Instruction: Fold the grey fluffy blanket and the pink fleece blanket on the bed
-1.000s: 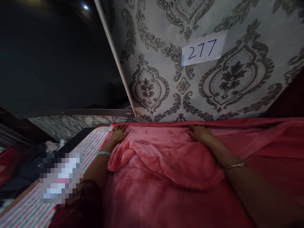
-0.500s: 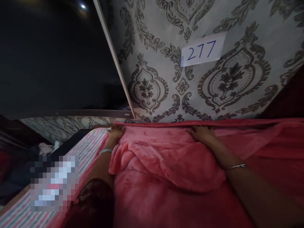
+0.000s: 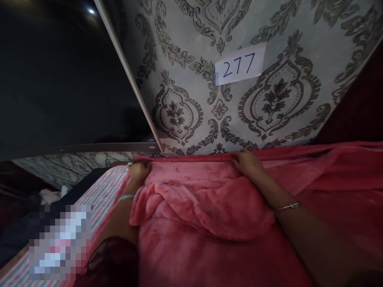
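A plush pink-red blanket (image 3: pixel 191 207) spreads in front of me, with a loose fold bunched across its middle. At its far left corner my left hand (image 3: pixel 139 171) is closed on the edge, fingers curled and partly hidden. My right hand (image 3: pixel 247 162) grips the same far edge further right, by the wall, its fingertips tucked over the rim. Between both hands the edge runs nearly straight. A bracelet circles each wrist.
A pink, white and grey striped cloth (image 3: pixel 103 193) lies left of the blanket. Behind it stands a large dark screen (image 3: pixel 72 79). The patterned wall (image 3: pixel 179 52) bears a paper (image 3: pixel 241 63) marked 277. A blurred patch (image 3: pixel 60 243) covers something at lower left.
The view has shifted slightly, so the wall and screen sit further left. My right hand's fingers, flatter before, have curled over the blanket's edge. My left hand's fingers are also more bent.
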Demonstrator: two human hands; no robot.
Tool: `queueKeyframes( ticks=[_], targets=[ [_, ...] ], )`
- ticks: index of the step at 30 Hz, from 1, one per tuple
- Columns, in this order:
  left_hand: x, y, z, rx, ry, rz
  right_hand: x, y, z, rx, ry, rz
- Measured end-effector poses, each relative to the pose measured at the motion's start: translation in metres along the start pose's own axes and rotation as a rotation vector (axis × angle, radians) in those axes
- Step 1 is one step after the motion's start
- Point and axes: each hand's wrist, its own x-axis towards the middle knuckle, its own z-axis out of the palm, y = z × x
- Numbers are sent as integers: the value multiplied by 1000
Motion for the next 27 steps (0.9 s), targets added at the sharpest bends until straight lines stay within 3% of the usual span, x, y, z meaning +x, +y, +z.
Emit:
queueKeyframes(
  ticks=[4,11,16,22,27],
  targets=[
    [2,0,1,-54,-68,147,4,5,6,-70,-120,-68],
    [3,0,11,-60,-86,33,4,2,-4,-81,-171,-84],
    [6,-5,8,-177,-134,73,3,3,-13,-45,-217,-109],
    [4,-8,-21,-348,-294,176,-3,-5,-18,-95,-252,-95],
    [-40,9,-57,-539,-520,301,-4,-5,-16,-97,-245,-114]
  ],
)
